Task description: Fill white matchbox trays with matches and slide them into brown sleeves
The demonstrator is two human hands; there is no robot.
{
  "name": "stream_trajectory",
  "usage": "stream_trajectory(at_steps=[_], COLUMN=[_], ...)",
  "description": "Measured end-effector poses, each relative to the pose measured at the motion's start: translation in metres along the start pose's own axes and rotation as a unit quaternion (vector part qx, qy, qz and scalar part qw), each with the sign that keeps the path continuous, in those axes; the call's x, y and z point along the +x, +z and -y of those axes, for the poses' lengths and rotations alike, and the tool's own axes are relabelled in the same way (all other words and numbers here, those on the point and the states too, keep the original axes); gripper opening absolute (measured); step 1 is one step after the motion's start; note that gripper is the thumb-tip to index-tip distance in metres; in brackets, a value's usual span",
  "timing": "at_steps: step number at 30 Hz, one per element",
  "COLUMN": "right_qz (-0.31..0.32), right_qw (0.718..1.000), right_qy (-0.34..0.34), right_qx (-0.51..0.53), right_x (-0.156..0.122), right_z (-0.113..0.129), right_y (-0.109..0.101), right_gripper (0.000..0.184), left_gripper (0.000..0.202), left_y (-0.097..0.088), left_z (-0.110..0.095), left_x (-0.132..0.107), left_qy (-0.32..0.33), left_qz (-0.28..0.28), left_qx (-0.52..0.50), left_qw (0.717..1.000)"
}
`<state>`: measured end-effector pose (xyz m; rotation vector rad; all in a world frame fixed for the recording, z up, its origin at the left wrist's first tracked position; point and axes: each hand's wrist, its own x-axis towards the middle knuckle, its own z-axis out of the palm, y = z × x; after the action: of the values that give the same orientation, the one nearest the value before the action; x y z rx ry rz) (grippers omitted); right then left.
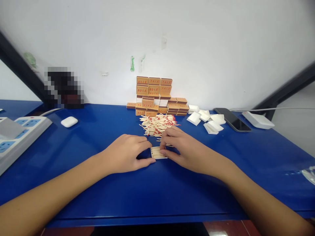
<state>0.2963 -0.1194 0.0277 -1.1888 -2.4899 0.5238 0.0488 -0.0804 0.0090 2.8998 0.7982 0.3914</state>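
Note:
A small white matchbox tray [159,158] lies on the blue table, with a layer of matches [156,152] side by side in it. My left hand [129,153] grips the tray's left end between thumb and forefinger. Over its right end, my right hand [180,147] is curled, thumb and fingertips closed on matches; the match heads there are hidden beneath it. Just beyond the hands spreads a pile of loose red-tipped matches [157,124]. A few stray matches lie between the pile and the tray, partly covered by my right fingers.
Stacked matchboxes [154,89] stand against the wall behind the pile. Folded white paper pieces [213,127], a phone [232,119] and a white box [258,120] with a cable lie to the right. On the left are a white case [69,122] and a power strip [36,126].

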Motion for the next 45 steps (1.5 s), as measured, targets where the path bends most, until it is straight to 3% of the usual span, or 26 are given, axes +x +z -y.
stream_trajectory(at_steps=[7, 13, 25, 31, 36, 45], right_qz=[0.004, -0.062, 0.031, -0.005, 0.018, 0.005], right_qw=[1.0, 0.997, 0.995, 0.999, 0.999, 0.999], right_qy=[-0.005, 0.03, 0.061, 0.037, 0.03, 0.016], right_qx=[0.007, -0.047, -0.066, -0.012, -0.014, -0.051], right_x=[-0.001, -0.001, 0.001, 0.0, 0.003, 0.001], right_z=[-0.001, -0.015, -0.029, -0.012, 0.008, -0.002], right_y=[-0.004, -0.015, -0.012, -0.013, 0.001, 0.001], right_gripper=[0.007, 0.008, 0.019, 0.018, 0.012, 0.009], left_gripper=[0.032, 0.033, 0.031, 0.033, 0.03, 0.031], left_y=[0.0, -0.001, -0.002, -0.001, -0.002, -0.001], left_z=[0.001, 0.0, -0.002, -0.002, -0.002, -0.001], left_x=[0.0, 0.0, 0.001, 0.001, 0.0, 0.0], left_qy=[0.001, -0.006, -0.008, 0.001, 0.008, 0.003], left_qz=[-0.005, 0.011, 0.02, 0.01, -0.001, 0.001], left_qx=[-0.001, 0.007, 0.007, 0.015, 0.02, 0.004], left_qw=[1.0, 1.0, 1.0, 1.0, 1.0, 1.0])
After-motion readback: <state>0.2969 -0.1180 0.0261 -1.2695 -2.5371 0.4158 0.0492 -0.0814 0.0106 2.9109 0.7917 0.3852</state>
